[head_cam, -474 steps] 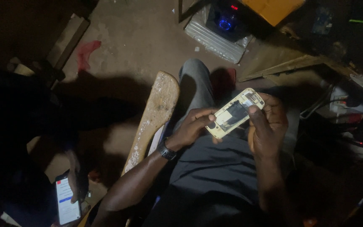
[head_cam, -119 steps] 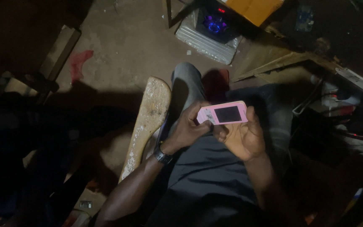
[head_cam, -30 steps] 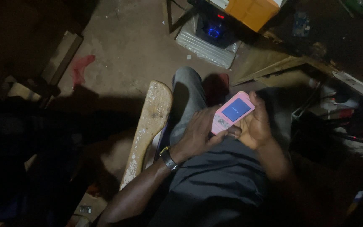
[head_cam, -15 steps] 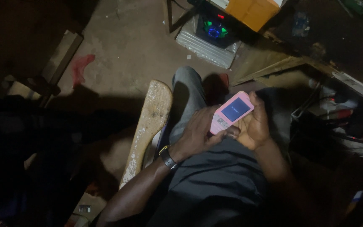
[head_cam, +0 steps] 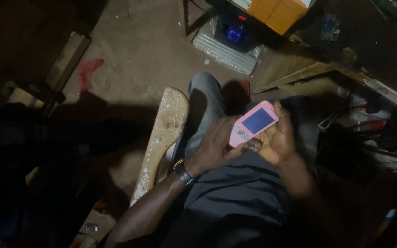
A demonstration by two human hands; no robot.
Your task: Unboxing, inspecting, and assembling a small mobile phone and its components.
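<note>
A small pink mobile phone (head_cam: 253, 124) with a dark blue screen is held over my lap, screen up and tilted to the upper right. My right hand (head_cam: 279, 140) cups it from beneath and behind. My left hand (head_cam: 217, 147), with a dark watch on its wrist, grips the phone's lower end, the thumb by the keypad. I sit with my grey-trousered knee (head_cam: 205, 92) pointing toward the floor ahead.
A worn wooden plank (head_cam: 161, 138) lies beside my left leg. A device with a blue light (head_cam: 235, 34) sits on a ribbed metal block ahead, an orange box (head_cam: 276, 11) above it. Cluttered wires and tools fill the right side (head_cam: 373, 119). A red rag (head_cam: 87, 73) lies on the dirt floor.
Earlier I held an opened phone with its inside showing; now the pink phone is closed up with its screen facing me. Over the last second it has barely moved.
</note>
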